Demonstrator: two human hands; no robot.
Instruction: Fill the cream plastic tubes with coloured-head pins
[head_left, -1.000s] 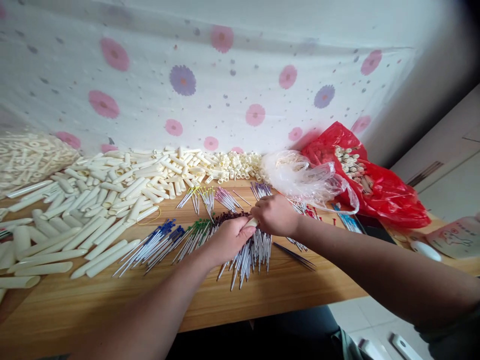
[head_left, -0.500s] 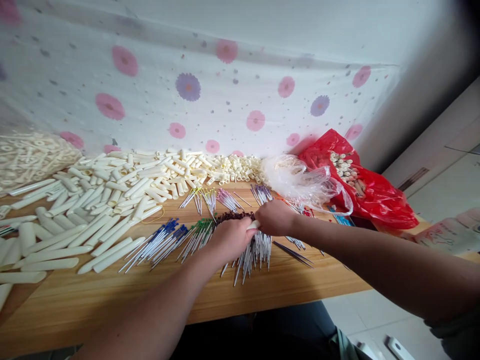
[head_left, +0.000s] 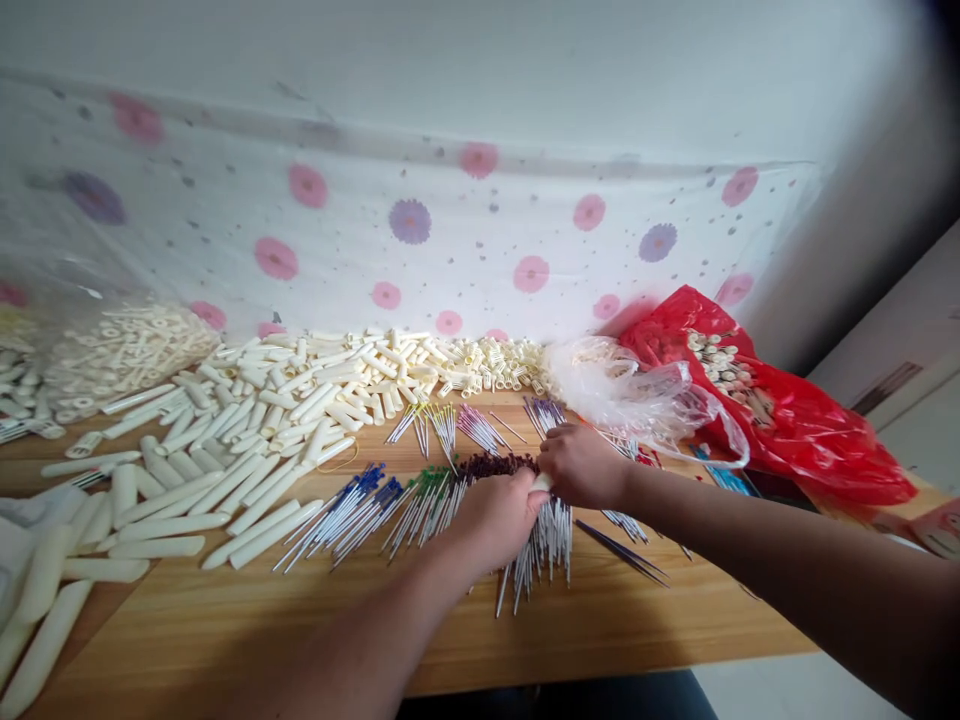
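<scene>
One cream piece (head_left: 541, 483), left hand (head_left: 504, 515) pinching; right hand (head_left: 583, 466) curled, grip hidden; one red bag (head_left: 817, 440).

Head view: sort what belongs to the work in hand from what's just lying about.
Likely in use:
cream piece, held between left hand and right hand
dark-topped white sticks by the hands
loose cream tubes

Apparently just lying about:
crumpled clear bag
red bag

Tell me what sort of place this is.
Perhaps a home workspace: cream tubes heaped on a wooden table, thin sticks grouped by end colour, and a flowered sheet along the wall.
</scene>
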